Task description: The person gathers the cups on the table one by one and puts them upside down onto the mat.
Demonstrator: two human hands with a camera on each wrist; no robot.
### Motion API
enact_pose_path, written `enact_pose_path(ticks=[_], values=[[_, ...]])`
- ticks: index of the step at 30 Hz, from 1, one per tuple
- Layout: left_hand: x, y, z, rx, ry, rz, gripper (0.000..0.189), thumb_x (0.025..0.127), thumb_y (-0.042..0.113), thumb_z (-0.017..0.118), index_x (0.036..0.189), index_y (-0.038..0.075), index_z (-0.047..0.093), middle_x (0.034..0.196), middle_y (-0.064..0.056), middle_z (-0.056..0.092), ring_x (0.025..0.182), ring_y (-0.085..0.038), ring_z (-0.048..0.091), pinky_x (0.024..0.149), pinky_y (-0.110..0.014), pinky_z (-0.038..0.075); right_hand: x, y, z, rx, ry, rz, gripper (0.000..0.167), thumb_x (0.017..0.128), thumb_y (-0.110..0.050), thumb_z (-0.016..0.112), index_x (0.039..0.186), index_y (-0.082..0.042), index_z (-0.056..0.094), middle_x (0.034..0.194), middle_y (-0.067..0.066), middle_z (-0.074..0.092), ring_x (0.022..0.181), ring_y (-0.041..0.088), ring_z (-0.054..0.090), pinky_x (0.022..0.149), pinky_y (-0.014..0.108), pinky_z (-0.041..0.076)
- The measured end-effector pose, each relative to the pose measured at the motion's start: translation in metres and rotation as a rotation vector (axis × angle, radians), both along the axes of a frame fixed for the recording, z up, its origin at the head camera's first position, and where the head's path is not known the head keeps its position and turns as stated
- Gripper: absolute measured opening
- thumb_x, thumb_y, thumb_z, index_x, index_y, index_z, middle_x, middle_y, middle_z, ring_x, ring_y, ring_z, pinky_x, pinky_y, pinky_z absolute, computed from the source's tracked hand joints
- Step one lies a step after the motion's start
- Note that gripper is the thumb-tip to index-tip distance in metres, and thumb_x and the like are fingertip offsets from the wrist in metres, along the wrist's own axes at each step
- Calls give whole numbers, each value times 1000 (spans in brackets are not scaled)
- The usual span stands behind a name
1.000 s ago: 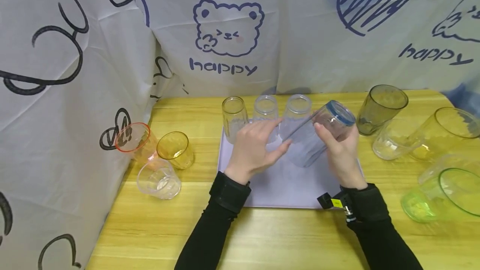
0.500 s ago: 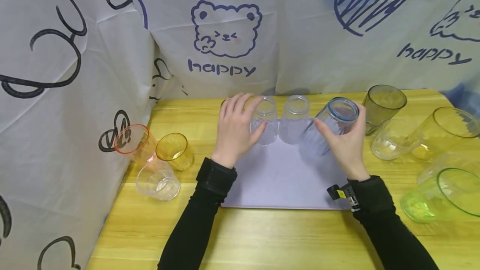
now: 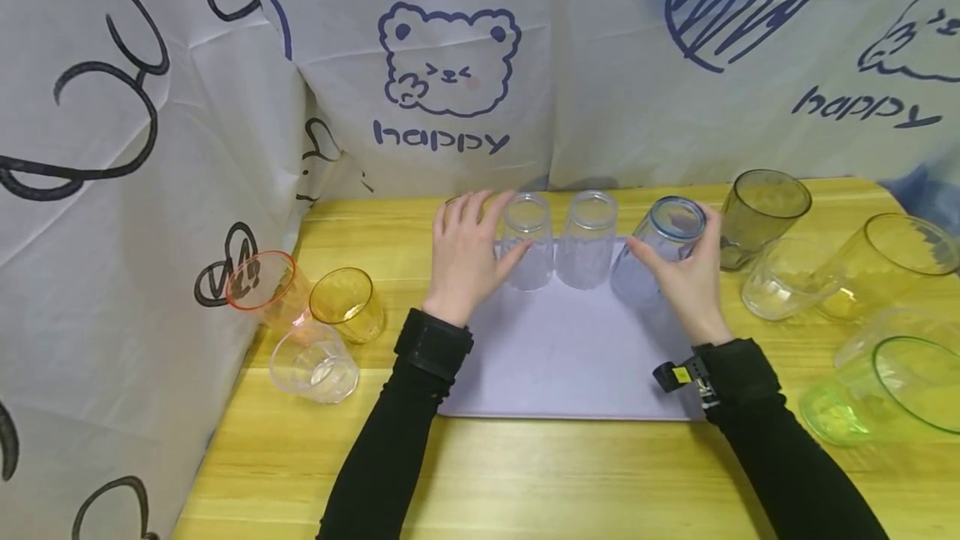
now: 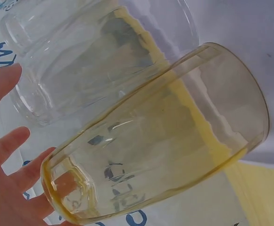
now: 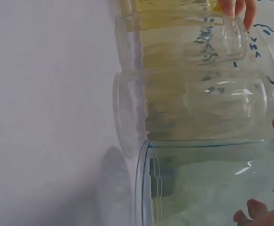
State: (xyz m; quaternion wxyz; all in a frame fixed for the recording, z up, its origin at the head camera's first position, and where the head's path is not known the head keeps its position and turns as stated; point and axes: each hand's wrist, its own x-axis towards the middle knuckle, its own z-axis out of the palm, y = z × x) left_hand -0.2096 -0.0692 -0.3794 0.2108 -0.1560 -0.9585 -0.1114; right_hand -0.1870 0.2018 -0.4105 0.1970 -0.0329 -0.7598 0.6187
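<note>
My right hand (image 3: 693, 282) grips an upside-down blue drinking glass (image 3: 647, 267), thumb on one side and fingers on the other. In the right wrist view the blue glass's rim is close over the lilac tray (image 3: 570, 365), with a shadow beside it. Two clear glasses (image 3: 528, 244) stand upside down to its left along the tray's back. My left hand (image 3: 465, 265) spreads over the row's left end, largely hiding an upside-down amber-tinted glass in the head view. The left wrist view shows this amber-tinted glass (image 4: 151, 141), the left fingers (image 4: 12, 141) around its base end.
At left stand an orange-rimmed glass (image 3: 273, 294), a small amber glass (image 3: 348, 307) and a clear glass (image 3: 318, 365). On the right are a dark grey glass (image 3: 761, 219), a yellow glass (image 3: 877, 273), a green glass (image 3: 885, 394) and clear ones. A printed cloth (image 3: 600, 65) hangs behind the wooden table (image 3: 570, 482).
The right hand turned the tilted blue glass more upright and lowered it toward the tray's back right. The left hand moved away from it, left to the amber-tinted glass.
</note>
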Motion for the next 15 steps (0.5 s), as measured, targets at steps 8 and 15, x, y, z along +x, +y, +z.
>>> enact_pose_path(ticks=[8, 15], values=[[-3, -2, -7, 23, -36, 14, 68, 91, 55, 67, 148, 25, 46, 149, -8, 53, 142, -33, 43, 123, -54, 27, -14, -2, -5, 31, -96, 37, 79, 84, -13, 80, 146, -14, 31, 143, 7, 42, 134, 19, 43, 117, 37, 33], [-4, -1, -11, 28, -40, 20, 69, 91, 55, 67, 149, 25, 46, 147, -8, 54, 144, -32, 40, 123, -51, 27, -23, -1, -13, 26, -112, 52, 81, 85, -11, 78, 147, -12, 26, 147, 14, 39, 137, 24, 42, 120, 41, 31]])
